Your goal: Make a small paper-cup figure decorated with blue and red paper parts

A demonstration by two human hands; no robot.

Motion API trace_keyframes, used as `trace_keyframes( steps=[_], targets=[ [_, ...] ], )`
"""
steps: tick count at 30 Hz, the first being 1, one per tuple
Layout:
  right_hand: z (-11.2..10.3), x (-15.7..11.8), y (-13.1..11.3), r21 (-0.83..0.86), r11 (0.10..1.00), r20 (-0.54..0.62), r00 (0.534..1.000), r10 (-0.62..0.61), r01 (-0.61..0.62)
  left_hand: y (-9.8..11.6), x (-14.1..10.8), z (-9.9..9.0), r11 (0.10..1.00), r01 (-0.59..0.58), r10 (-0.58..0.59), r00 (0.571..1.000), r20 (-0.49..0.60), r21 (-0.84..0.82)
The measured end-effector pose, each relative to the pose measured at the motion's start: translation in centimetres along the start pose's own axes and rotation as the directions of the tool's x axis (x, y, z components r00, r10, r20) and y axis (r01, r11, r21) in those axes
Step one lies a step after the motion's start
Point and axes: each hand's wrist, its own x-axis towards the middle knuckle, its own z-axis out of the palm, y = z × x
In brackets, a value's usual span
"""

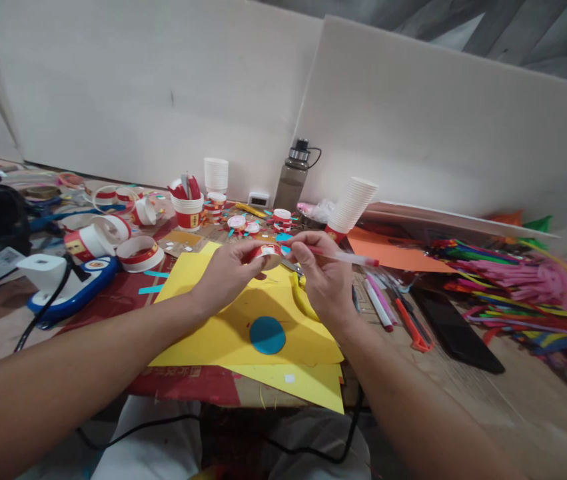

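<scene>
In front of me my left hand (233, 272) is closed on a short red-and-white paper cup piece (266, 253), lifted above the yellow paper. My right hand (326, 277) pinches a red marker pen (350, 257), its barrel pointing off to the right and its other end close to the cup piece. Fingers partly hide both things. On the yellow paper (213, 333) beneath lies a blue paper circle (268, 335). The yellow-handled scissors (304, 300) rest just under my right hand.
Cut cup rings (139, 254) and a blue-and-white power strip (76, 293) with a cord are at left. Behind stand a cup of pens (186, 212), a bottle (291, 179) and leaning stacked cups (353, 205). To the right lie markers (379, 303), a phone (456, 327) and pipe cleaners (528, 283).
</scene>
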Motion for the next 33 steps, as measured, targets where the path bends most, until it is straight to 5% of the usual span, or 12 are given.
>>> trace_keyframes(
  steps=[17, 33],
  targets=[
    [-0.01, -0.36, 0.16, -0.178, 0.981, 0.034, 0.997, -0.073, 0.078, -0.1, -0.18, -0.04, 0.967, -0.097, 0.107, 0.994, -0.028, 0.237],
    [0.0, -0.29, 0.05, -0.287, 0.946, 0.052, 0.988, -0.144, 0.153, -0.18, -0.18, -0.19, 0.936, -0.07, 0.08, 0.997, -0.015, 0.344]
  ],
)
